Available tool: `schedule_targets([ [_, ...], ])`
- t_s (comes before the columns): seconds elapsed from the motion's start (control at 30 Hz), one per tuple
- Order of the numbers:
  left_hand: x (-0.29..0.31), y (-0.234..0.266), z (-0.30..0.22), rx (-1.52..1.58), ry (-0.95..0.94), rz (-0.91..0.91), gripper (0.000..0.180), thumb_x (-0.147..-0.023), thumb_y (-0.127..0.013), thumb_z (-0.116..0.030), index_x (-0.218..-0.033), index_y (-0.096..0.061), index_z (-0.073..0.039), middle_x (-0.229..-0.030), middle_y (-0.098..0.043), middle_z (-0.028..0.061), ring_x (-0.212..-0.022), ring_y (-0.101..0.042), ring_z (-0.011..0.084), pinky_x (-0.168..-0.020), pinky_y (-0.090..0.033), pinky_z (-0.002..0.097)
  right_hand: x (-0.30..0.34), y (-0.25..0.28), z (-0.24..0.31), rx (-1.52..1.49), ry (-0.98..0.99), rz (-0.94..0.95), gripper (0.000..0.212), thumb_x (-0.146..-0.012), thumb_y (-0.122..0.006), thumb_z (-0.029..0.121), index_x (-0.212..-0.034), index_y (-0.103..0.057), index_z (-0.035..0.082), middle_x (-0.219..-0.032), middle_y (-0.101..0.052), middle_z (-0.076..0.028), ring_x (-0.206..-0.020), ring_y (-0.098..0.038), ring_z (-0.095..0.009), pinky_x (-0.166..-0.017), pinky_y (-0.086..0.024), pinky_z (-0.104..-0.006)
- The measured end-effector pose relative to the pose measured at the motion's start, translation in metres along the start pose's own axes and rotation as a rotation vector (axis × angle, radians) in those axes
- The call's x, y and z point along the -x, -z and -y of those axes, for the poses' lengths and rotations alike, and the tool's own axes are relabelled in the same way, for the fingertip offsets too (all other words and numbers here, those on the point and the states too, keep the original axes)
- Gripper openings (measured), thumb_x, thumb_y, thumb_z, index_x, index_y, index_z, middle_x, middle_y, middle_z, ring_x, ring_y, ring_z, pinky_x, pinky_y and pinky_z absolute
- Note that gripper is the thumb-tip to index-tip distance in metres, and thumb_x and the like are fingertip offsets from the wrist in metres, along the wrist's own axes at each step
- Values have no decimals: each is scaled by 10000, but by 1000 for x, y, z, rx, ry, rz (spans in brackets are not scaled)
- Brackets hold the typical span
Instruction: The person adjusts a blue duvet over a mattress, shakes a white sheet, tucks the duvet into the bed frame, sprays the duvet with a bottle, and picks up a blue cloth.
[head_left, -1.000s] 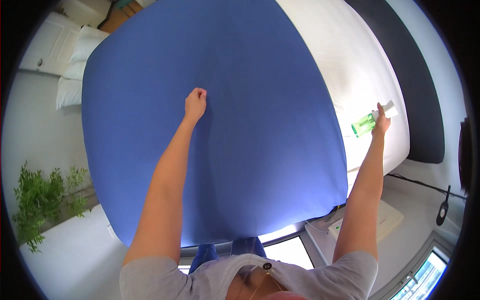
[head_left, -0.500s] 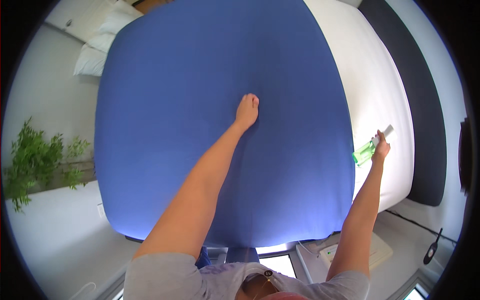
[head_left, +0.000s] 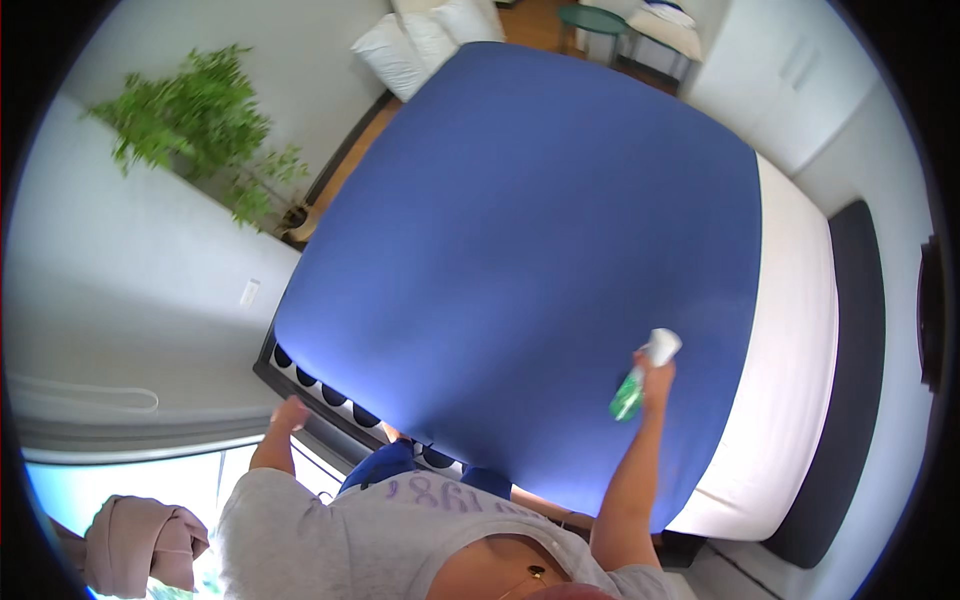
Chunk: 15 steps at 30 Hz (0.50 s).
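My right hand (head_left: pixel 655 382) grips a see-through green bottle (head_left: pixel 629 396) with a white top (head_left: pixel 663 346). The bottle is tilted over the near right part of a bed, its top end pointing up and away. A smooth blue sheet (head_left: pixel 540 220) covers most of the bed, and a white strip (head_left: pixel 790 330) shows along the right side. My left hand (head_left: pixel 290 412) is off the bed, low on the left beside the dark bed frame (head_left: pixel 320 405). It is small and smeared, so its fingers cannot be made out.
A black headboard (head_left: pixel 850 380) borders the bed on the right. White pillows (head_left: pixel 390 55) lie past the far left corner. A leafy plant (head_left: pixel 190 115) stands left. Farther back are a green round table (head_left: pixel 592 18) and a white wardrobe (head_left: pixel 795 80). Beige cloth (head_left: pixel 145 545) hangs by the window.
My left hand has left the blue sheet and swung down to the left. The bottle in my right hand has moved from above the white strip to above the blue sheet. The view has turned.
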<state>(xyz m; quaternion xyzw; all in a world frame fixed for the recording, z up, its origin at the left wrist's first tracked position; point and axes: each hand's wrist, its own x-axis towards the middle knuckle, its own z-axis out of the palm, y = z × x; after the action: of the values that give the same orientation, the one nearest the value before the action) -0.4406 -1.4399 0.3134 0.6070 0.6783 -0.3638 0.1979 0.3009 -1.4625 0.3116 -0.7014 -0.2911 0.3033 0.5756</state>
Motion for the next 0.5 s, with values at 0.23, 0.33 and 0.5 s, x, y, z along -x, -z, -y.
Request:
schedule_targets([
  [0.23,-32,-43,142,766,-81,-155,152,-822,-467,-184,-833,-596,-104,-674,-592,63,-550,-571,160,-531,-486,338,31,-133,71,-192,-89,-330,257,-728,-678,177,-894,-586,3,-778,-597,-77,-640,-583,-170,-560,-476,-317],
  [0.33,-45,-80,174,1154,-29,19,141,-807,-490,-169,-862,-596,-94,-685,-593,48,-535,-564,147,-487,-466,301,41,-196,103,5,-56,-258,243,-692,-728,201,-808,-612,22,-696,-599,-42,-572,-564,-131,-518,-438,-289],
  [0.5,-76,-89,133,1112,-151,16,153,-829,-492,-131,-889,-584,-26,-702,-594,71,-557,-560,133,-446,-431,258,146,-355,133,292,-147,314,506,-578,-813,248,-1000,-607,61,-844,-655,-81,-724,-629,-168,-660,-515,-323],
])
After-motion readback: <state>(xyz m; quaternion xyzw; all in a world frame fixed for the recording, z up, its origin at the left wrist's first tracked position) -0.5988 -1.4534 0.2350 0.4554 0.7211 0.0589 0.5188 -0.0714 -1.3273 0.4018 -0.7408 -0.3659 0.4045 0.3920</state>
